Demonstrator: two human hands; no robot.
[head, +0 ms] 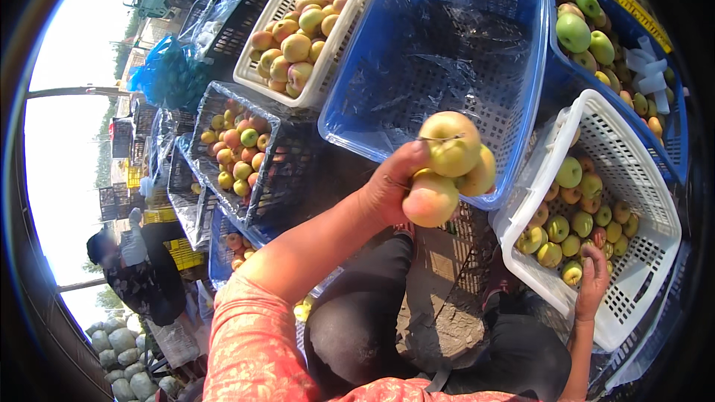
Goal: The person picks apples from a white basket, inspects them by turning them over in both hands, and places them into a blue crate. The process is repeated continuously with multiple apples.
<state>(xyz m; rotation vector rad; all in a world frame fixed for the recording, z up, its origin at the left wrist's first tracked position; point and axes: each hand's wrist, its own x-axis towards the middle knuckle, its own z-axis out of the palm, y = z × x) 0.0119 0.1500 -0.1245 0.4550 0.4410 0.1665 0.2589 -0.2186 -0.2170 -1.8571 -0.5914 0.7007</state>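
My left hand (394,181) grips a cluster of three yellow-and-pink apples (431,199), held up over the near edge of a large blue plastic crate (357,89). That crate is lined with clear plastic film, and no apples show inside it. At the right, a white plastic crate (651,218) tilts towards me, with many green and reddish apples (581,223) in its lower part. My right hand (593,285) is over this white crate's near side, close to the apples, its fingers loosely curled. I see nothing held in it.
A cream crate (248,75) of apples stands beyond the blue one, with a film-lined black crate (262,178) of apples at left. Another blue crate (609,95) at far right holds apples and white foam sleeves (651,75). A person (142,268) is at far left.
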